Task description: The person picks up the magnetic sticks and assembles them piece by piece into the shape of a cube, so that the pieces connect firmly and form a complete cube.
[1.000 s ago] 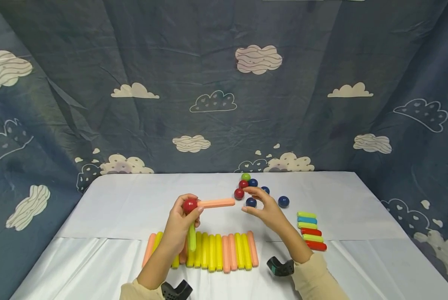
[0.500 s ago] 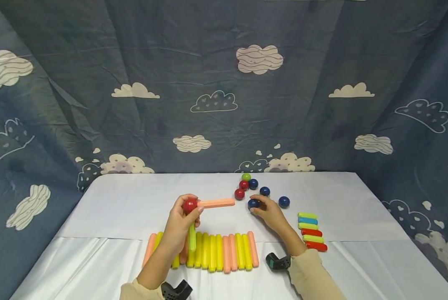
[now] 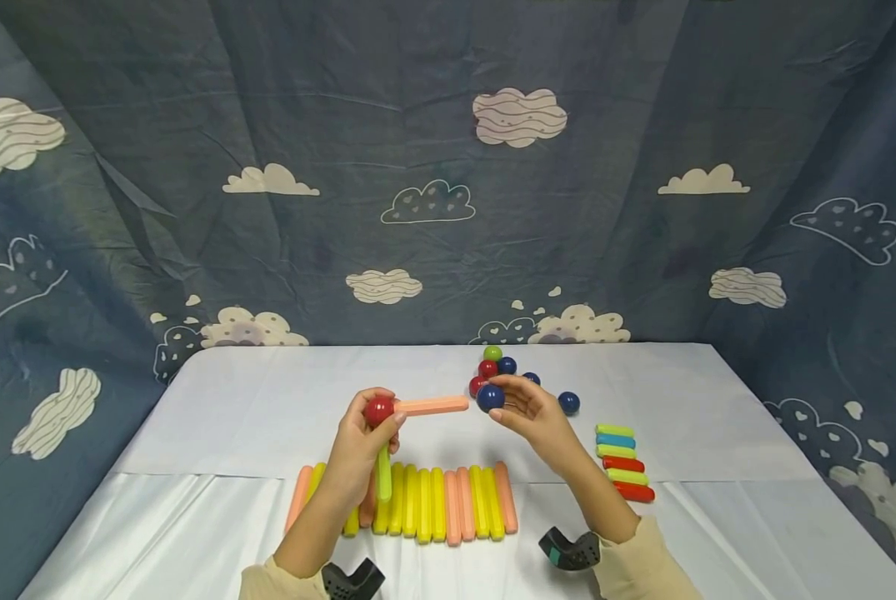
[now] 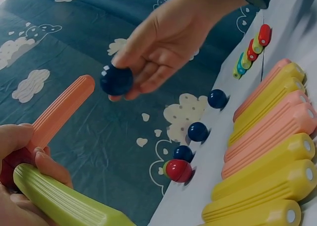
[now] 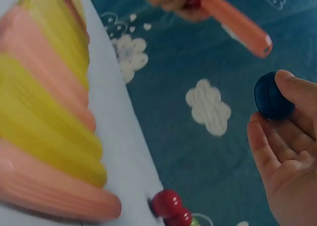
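Observation:
My left hand [image 3: 360, 442] grips a red ball [image 3: 379, 410] that has a pink stick [image 3: 432, 405] pointing right and a light green stick [image 3: 383, 477] pointing down toward me. Thumb and fingers of my right hand [image 3: 536, 417] pinch a dark blue ball [image 3: 490, 397], raised just right of the pink stick's free end. In the left wrist view a gap shows between the blue ball [image 4: 116, 80] and the tip of the pink stick [image 4: 64, 109]; the right wrist view shows them apart too.
A row of yellow and pink sticks [image 3: 424, 507] lies below my hands. Farther back are red balls [image 3: 488, 368], blue balls [image 3: 568, 403] and a green ball [image 3: 493, 353]. Short coloured sticks [image 3: 628, 477] form a column at the right. A patterned cloth [image 3: 417, 250] hangs behind.
My right hand has closed on a blue ball at the table, lifted it and brought it left toward the pink stick. My left hand has stayed nearly still.

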`<state>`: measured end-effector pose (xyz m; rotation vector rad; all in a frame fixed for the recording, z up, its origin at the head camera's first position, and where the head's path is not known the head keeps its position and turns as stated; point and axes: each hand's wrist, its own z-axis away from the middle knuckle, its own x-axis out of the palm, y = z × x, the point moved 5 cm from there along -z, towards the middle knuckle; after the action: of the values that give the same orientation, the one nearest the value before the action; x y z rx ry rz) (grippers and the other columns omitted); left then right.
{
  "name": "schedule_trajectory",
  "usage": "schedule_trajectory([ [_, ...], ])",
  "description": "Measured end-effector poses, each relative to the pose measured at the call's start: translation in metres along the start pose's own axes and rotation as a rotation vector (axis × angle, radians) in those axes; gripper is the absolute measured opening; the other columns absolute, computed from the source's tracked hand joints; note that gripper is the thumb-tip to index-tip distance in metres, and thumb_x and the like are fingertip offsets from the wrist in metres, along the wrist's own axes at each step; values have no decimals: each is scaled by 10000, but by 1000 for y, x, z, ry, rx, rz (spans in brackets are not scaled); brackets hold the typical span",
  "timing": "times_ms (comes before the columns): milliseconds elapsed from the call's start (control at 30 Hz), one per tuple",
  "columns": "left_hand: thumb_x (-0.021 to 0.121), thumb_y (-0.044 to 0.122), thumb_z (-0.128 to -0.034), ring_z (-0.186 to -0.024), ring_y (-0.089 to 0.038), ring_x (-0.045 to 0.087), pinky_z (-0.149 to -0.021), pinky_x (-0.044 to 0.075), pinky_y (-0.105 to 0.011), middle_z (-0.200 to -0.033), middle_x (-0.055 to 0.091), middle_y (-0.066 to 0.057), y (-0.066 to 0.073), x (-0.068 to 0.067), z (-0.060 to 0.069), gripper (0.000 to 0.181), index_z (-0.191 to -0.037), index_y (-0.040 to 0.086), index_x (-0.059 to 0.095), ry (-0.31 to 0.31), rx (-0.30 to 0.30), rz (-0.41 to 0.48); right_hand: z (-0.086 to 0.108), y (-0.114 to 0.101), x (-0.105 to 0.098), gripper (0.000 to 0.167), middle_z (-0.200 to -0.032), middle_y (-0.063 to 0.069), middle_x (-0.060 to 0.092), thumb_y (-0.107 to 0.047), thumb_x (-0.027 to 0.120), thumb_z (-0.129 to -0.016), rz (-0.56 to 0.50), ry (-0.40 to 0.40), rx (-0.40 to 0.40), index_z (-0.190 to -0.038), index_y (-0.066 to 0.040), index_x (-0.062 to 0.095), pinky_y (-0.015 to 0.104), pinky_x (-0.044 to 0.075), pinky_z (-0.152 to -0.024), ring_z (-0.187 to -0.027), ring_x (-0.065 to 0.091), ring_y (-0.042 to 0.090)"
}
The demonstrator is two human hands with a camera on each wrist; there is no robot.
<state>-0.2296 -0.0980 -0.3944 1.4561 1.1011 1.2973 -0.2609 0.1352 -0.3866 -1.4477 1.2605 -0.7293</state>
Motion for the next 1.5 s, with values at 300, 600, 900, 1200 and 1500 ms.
schedule_trajectory([
  [300,633,107,-844,-617,-156,441,-565,423,-191,-976,450,-128,-2,3,1,368,-1133,30,419,-26,4,-3,8,-11,7,405,-1166,152,536,-22,635,-823,-33,-44,-117,-1202,8,496,276,439,-859,-1006,540,219],
  [600,658,58,-814,-563,-153,431,-526,409,-190,-866,506,-120,-2,3,1,350,-1100,-23,474,-30,-25,13,11,-17,10,413,-1160,160,539,-16,635,-822,-16,-65,-154,-1208,13,490,278,440,-856,-996,550,204],
  [900,660,81,-816,-566,-161,428,-533,413,-198,-845,502,-113,-4,0,2,319,-1069,3,482,-18,-29,9,29,-1,0,529,-1274,136,470,-32,657,-807,110,-56,-125,-1285,10,435,331,432,-864,-1080,512,250],
  [1200,670,100,-810,-577,-165,433,-548,423,-202,-846,489,-119,1,-2,2,333,-1069,14,479,-9,-15,12,57,38,-2,627,-1293,146,451,-144,707,-779,247,-166,114,-1318,-31,406,415,413,-888,-1089,484,327],
  [1500,672,117,-811,-579,-165,439,-555,427,-203,-858,489,-116,1,-3,1,338,-1074,31,478,-10,-22,6,65,56,9,871,-1196,92,438,-401,771,-667,493,-323,321,-1350,-44,365,323,426,-839,-954,450,196],
])
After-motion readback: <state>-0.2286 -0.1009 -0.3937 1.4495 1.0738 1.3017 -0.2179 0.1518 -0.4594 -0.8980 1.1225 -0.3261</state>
